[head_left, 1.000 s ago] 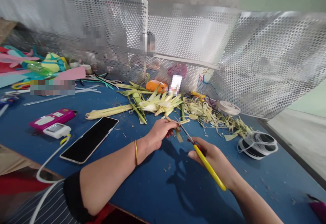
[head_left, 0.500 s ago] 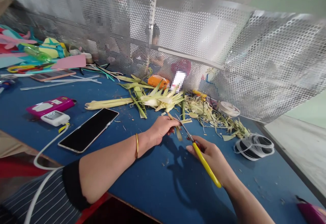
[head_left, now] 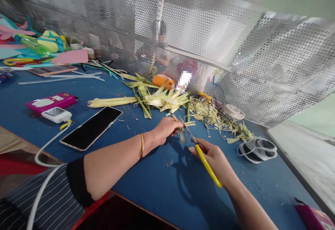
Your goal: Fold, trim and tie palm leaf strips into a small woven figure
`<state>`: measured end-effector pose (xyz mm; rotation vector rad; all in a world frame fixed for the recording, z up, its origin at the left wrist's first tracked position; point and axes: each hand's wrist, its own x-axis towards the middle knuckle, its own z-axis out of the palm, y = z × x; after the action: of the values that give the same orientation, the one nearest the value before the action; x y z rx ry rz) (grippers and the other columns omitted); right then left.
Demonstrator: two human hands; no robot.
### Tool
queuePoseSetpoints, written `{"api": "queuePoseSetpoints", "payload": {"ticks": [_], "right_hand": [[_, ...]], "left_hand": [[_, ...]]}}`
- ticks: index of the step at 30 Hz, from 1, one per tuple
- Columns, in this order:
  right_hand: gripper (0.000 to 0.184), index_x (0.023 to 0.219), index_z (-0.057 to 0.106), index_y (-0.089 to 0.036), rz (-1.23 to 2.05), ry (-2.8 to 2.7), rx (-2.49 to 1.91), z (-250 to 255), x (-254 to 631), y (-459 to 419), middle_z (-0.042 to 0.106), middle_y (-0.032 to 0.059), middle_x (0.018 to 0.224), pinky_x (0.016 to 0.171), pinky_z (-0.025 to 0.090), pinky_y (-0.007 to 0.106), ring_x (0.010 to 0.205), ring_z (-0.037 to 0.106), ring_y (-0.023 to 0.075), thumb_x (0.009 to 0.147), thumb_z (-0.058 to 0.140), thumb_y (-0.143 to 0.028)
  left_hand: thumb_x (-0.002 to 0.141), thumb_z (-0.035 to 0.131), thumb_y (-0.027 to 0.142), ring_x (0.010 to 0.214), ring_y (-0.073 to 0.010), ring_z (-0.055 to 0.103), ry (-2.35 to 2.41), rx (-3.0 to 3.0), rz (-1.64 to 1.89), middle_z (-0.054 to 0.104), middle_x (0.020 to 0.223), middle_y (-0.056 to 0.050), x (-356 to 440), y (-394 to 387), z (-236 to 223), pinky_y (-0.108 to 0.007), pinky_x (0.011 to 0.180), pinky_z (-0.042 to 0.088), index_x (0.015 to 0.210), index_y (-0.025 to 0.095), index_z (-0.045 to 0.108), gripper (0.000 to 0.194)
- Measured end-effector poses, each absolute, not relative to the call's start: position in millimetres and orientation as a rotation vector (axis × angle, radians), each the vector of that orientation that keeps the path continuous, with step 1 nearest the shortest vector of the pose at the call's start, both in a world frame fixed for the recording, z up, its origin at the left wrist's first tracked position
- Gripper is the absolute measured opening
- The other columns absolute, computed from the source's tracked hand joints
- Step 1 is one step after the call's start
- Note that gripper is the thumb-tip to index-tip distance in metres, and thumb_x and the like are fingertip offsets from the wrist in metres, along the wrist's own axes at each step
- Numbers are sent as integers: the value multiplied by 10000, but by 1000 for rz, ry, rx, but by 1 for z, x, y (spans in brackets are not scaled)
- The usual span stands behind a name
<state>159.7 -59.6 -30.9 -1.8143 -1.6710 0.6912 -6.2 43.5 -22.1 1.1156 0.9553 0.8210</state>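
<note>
Your left arm [head_left: 115, 160]: outstretched, left hand [head_left: 165, 131] in a pinch; your right hand [head_left: 215, 156]: near it, curled in a grip.

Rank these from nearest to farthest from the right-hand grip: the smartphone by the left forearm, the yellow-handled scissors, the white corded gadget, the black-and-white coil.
1. Yellow-handled scissors: held in the right-hand grip.
2. Black-and-white coil: to its right.
3. Smartphone: off to the left.
4. White corded gadget: farther left, past the phone.

A black-screened phone [head_left: 91, 128] lies near a white gadget [head_left: 56, 115] and a magenta case [head_left: 49, 102].
</note>
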Motion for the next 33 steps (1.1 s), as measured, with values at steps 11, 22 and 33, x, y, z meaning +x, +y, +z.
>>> {"api": "queuePoseSetpoints", "payload": {"ticks": [11, 22, 33], "right_hand": [[424, 940, 683, -179, 810, -1685, -1777, -39, 162, -56, 415, -52, 607, 511, 266, 225, 581, 347, 118, 805, 598, -572], [531, 1172, 666, -247, 315, -1578, -2150, -26, 175, -52, 693, 12, 718, 600, 427, 263, 690, 635, 222, 778, 567, -589], [464, 1076, 732, -231, 473, -1932, -2316, -14, 195, -57, 744, 49, 833, 643, 431, 290, 787, 675, 259, 803, 545, -556]], "left_hand": [[699, 610, 107, 405, -66, 374, 949, 1148, 800, 468, 429, 22, -8, 48, -25, -212, 406, 233, 487, 135, 587, 215], [860, 626, 281, 451, -64, 514, 1007, 703, 863, 624, 653, -8, -14, 62, -20, -186, 410, 354, 748, 136, 612, 184], [794, 662, 90, 528, -74, 594, 1014, 660, 915, 653, 647, -19, -24, 65, -6, -166, 465, 396, 784, 122, 639, 40]]}}
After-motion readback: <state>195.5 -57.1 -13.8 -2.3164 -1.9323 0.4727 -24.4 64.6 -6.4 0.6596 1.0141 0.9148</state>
